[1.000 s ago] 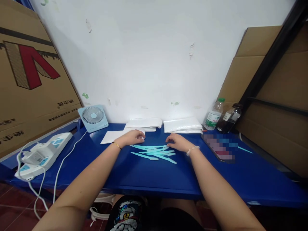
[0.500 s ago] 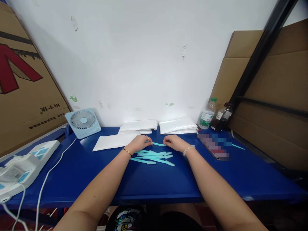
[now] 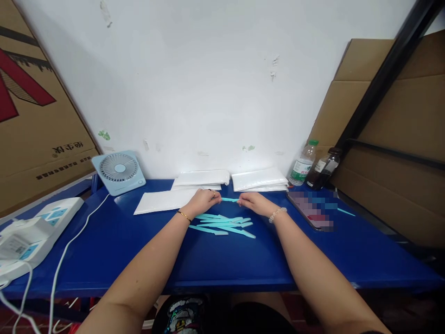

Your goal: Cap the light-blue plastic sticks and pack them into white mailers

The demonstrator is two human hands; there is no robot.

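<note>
One stick held apart from the pile

A second ago both hands hover at the far side of the pile with nothing between their fingers; now a turquoise stick (image 3: 230, 200) stretches between them. The left hand (image 3: 205, 201) pinches its nine o'clock end, the right hand (image 3: 255, 203) its three o'clock end. It has also moved farther from the pile (image 3: 225, 224) than half a second ago, and sits at twelve o'clock from it. Whether it touches the tabletop (image 3: 236, 260) is hard to tell. So this piece looks singled out for handling, while the others lie crossed together. A white envelope (image 3: 158, 201) lies at ten o'clock from the pile, a phone (image 3: 306, 211) at three.
</note>
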